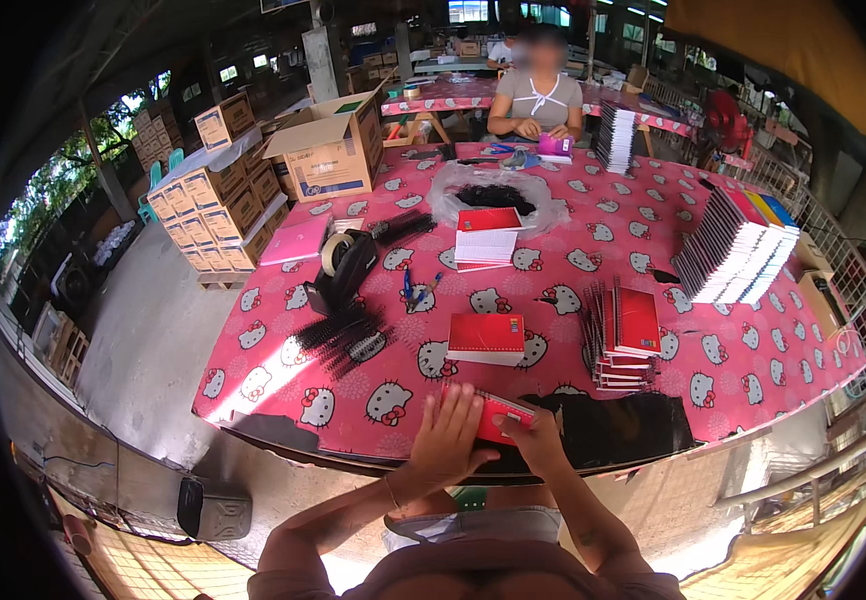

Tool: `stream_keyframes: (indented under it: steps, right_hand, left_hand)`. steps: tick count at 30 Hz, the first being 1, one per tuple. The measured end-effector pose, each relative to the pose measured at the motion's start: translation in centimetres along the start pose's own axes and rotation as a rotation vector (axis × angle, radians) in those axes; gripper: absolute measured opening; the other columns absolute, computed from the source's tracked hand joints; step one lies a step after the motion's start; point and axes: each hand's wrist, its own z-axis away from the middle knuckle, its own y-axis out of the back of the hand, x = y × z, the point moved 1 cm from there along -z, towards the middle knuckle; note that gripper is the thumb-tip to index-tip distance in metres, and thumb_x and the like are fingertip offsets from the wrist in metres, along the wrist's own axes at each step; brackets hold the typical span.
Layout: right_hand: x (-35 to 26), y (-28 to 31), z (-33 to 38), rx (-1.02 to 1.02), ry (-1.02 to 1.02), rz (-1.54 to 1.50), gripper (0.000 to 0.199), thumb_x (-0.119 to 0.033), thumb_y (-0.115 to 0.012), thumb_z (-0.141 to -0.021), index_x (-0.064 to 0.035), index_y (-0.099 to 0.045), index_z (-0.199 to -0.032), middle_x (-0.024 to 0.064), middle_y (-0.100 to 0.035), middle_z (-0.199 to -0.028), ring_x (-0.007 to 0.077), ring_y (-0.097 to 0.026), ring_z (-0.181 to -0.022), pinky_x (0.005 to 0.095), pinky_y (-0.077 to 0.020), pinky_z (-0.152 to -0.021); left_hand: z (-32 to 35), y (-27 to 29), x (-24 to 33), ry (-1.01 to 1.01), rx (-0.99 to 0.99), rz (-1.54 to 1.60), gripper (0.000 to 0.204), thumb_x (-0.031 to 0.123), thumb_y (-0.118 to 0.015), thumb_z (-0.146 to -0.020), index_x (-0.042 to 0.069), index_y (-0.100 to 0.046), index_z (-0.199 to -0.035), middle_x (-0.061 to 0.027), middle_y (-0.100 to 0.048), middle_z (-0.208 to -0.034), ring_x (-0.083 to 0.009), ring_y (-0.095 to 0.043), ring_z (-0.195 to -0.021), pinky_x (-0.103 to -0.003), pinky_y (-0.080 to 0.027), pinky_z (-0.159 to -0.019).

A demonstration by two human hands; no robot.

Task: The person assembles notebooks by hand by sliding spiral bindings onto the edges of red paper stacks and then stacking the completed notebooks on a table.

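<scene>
1. While the big desk with its pink cartoon-cat cloth stretches away from us, we work at its near edge, where a black sheet lies under and beside our hands.
2. Across the desk sits another person, busy with something small and pink; cardboard boxes stand at the far left.
3. Stacks of red-covered notebooks ring us: a fanned row at the right, a spiral-bound pile nearer, one flat stack just ahead.
4. Loose black binding combs lie left of centre, near a tape dispenser.
5. Our left hand lies flat, fingers spread, over a small red notebook at the desk edge; our right hand pinches its right end, fingers curled closed on it.
6. We judge the step to be squaring or closing this notebook; the next move likely calls for a firm two-handed grip before it joins a stack.
</scene>
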Motion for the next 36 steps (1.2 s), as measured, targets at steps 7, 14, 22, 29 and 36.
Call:
stream_keyframes:
  steps: [7, 14, 22, 29, 36]
  right_hand:
    - [1.4, 0.1, -0.2, -0.068, -0.066, 0.032, 0.022, -0.010, -0.068, -0.093, -0.0002, -0.069, -0.113, 0.0032, -0.071, -0.099, 0.0075, -0.062, -0.090, 0.0264, -0.0516, -0.081]
    - [2.7, 0.2, -1.0, -0.119, 0.031, 0.097, 0.030, -0.009, -0.068, -0.092, -0.0007, -0.066, -0.121, 0.0086, -0.072, -0.107, 0.0119, -0.065, -0.095, 0.0288, -0.0527, -0.082]
    - [5.8, 0.2, -1.9, -0.144, -0.033, 0.125, 0.030, -0.008, -0.066, -0.093, -0.0033, -0.066, -0.122, 0.0121, -0.074, -0.104, 0.0104, -0.065, -0.092, 0.0282, -0.0527, -0.084]
    - [6.4, 0.4, -1.7, -0.193, 0.096, 0.235, 0.030, -0.001, -0.064, -0.086, -0.0031, -0.068, -0.116, 0.0164, -0.073, -0.097, 0.0199, -0.070, -0.083, 0.0333, -0.0540, -0.076]
    - [6.9, -0.1, -1.5, -0.165, 0.168, 0.234, 0.029, -0.003, -0.066, -0.085, -0.0026, -0.068, -0.114, 0.0188, -0.071, -0.093, 0.0265, -0.072, -0.083, 0.0348, -0.0536, -0.073]
  left_hand:
    - [-1.9, 0.9, 0.1, 0.003, -0.028, -0.058, 0.087, 0.062, -0.052, -0.091, -0.005, -0.040, -0.144, -0.0280, -0.039, -0.150, -0.0421, -0.035, -0.142, -0.062, -0.021, -0.113]
    - [-0.7, -0.6, -0.1, -0.002, 0.042, -0.082, 0.091, 0.066, -0.050, -0.089, -0.005, -0.039, -0.145, -0.0269, -0.038, -0.151, -0.0409, -0.033, -0.143, -0.064, -0.019, -0.113]
    - [0.1, -1.9, 0.9, 0.038, -0.097, -0.011, 0.089, 0.064, -0.047, -0.092, -0.003, -0.035, -0.148, -0.0257, -0.032, -0.155, -0.0378, -0.028, -0.147, -0.063, -0.017, -0.114]
    - [-0.7, -1.9, 0.9, 0.018, -0.135, -0.015, 0.091, 0.065, -0.043, -0.093, -0.007, -0.032, -0.148, -0.0295, -0.029, -0.155, -0.0434, -0.026, -0.146, -0.068, -0.013, -0.113]
    - [-1.6, -1.3, 0.9, 0.011, -0.108, -0.101, 0.082, 0.062, -0.043, -0.095, -0.002, -0.042, -0.145, -0.0237, -0.035, -0.154, -0.0360, -0.032, -0.145, -0.062, -0.018, -0.114]
